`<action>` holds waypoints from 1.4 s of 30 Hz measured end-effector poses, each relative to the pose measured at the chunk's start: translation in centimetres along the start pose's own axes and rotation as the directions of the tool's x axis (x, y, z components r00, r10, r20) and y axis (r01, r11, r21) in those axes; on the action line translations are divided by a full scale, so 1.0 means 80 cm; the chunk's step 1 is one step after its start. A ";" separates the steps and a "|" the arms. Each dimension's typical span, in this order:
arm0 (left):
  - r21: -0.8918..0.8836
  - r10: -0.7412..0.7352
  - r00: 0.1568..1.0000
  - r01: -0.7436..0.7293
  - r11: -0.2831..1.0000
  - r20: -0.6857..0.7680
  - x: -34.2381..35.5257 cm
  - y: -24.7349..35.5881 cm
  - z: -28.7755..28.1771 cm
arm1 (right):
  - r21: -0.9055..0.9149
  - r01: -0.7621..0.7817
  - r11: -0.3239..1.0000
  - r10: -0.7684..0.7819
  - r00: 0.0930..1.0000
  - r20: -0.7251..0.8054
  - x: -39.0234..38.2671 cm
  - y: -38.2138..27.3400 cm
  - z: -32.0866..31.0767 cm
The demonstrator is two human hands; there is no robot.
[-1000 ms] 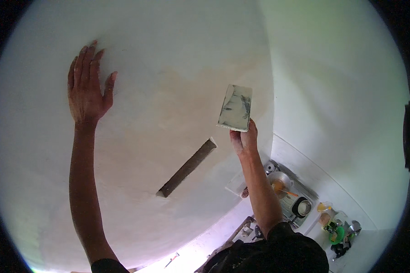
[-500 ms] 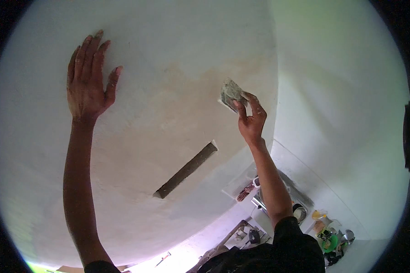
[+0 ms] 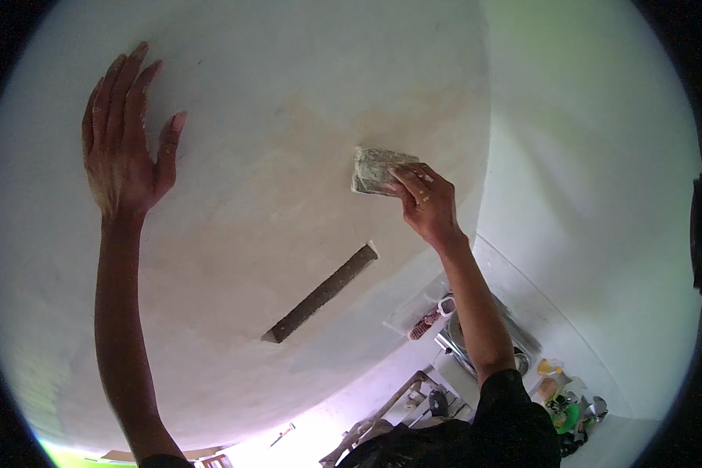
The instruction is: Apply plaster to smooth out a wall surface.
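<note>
The grip of the right hand is closed on the right end of a smeared flat plate, which reaches leftward from the fingers, long axis roughly crosswise, toward the right edge of the pale wall. A dark slanting slot lies below. The left hand, spread and visibly holding nothing, is well apart, leftward.

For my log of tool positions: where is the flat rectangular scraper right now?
In the head view, the flat rectangular scraper is just right of upper centre, in the right hand, above the dark slanting slot.
</note>
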State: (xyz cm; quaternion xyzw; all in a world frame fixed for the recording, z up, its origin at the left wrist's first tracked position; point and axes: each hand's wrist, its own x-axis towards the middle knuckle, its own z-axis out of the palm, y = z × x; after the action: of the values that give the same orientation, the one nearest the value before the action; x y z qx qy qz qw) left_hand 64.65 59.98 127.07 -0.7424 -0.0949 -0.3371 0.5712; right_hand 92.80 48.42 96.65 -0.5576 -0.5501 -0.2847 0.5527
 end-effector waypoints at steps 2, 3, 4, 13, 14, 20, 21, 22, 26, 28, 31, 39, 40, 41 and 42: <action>0.028 -0.012 1.000 0.011 1.000 0.009 -0.003 0.000 0.001 | 0.113 -0.060 0.992 0.067 0.996 -0.056 -0.007 0.002 -0.009; -0.003 -0.001 1.000 0.001 1.000 -0.007 -0.003 0.000 0.001 | 0.118 -0.127 0.985 0.141 0.983 -0.119 -0.008 0.005 -0.013; -0.032 0.010 1.000 -0.010 0.999 -0.022 -0.004 -0.001 0.002 | 0.120 -0.126 0.985 0.141 0.983 -0.120 -0.004 0.008 -0.010; -0.035 0.014 1.000 -0.014 0.999 -0.019 0.001 0.003 -0.004 | 0.475 -0.284 0.833 0.468 0.820 -0.329 0.048 -0.005 0.032; -0.034 0.012 1.000 -0.013 0.999 -0.018 -0.001 0.002 -0.002 | 0.384 -0.273 0.882 0.413 0.839 -0.353 0.045 -0.017 0.040; -0.034 -0.001 1.000 0.001 0.999 -0.020 0.002 0.000 -0.002 | 0.447 -0.115 0.887 0.223 0.955 -0.196 0.022 -0.143 0.060; -0.011 -0.004 1.000 0.004 1.000 -0.019 0.001 0.000 -0.002 | 0.490 -0.042 0.871 0.144 0.975 -0.172 0.017 -0.160 0.056; 0.012 -0.006 1.000 0.006 1.000 -0.017 0.001 0.000 -0.001 | 0.536 -0.012 0.844 0.110 0.982 -0.151 0.009 -0.169 0.053; -0.056 -0.003 1.000 0.001 0.998 -0.026 -0.010 -0.006 0.004 | 0.525 -0.324 0.787 0.462 0.874 -0.152 -0.016 -0.132 0.025; -0.028 -0.009 1.000 0.009 1.000 -0.014 -0.006 0.000 0.003 | 0.381 -0.454 0.806 0.561 0.792 -0.241 -0.021 -0.055 0.016; -0.050 -0.002 1.000 0.001 0.999 -0.023 -0.002 0.002 0.003 | 0.405 -0.379 0.832 0.533 0.749 -0.394 -0.002 0.026 0.015; -0.082 -0.005 0.999 0.001 0.997 -0.043 0.011 0.010 -0.001 | 0.453 -0.349 0.820 0.518 0.789 -0.330 0.008 -0.021 0.049; -0.101 -0.008 0.999 0.003 0.995 -0.044 0.011 0.010 -0.003 | 0.427 -0.321 0.845 0.479 0.811 -0.337 0.002 -0.044 0.056; -0.094 -0.010 0.999 0.007 0.996 -0.038 0.010 0.010 -0.003 | 0.389 -0.299 0.871 0.434 0.839 -0.327 -0.003 -0.067 0.063; -0.101 -0.006 0.998 0.000 0.995 -0.065 0.008 0.009 -0.004 | 0.353 -0.275 0.894 0.390 0.865 -0.316 -0.010 -0.093 0.072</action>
State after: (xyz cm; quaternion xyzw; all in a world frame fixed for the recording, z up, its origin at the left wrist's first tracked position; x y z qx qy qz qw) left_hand 65.42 59.31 126.92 -0.7587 -0.0602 -0.3665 0.5352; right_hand 84.05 51.95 96.87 -0.4901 -0.3637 -0.2003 0.7664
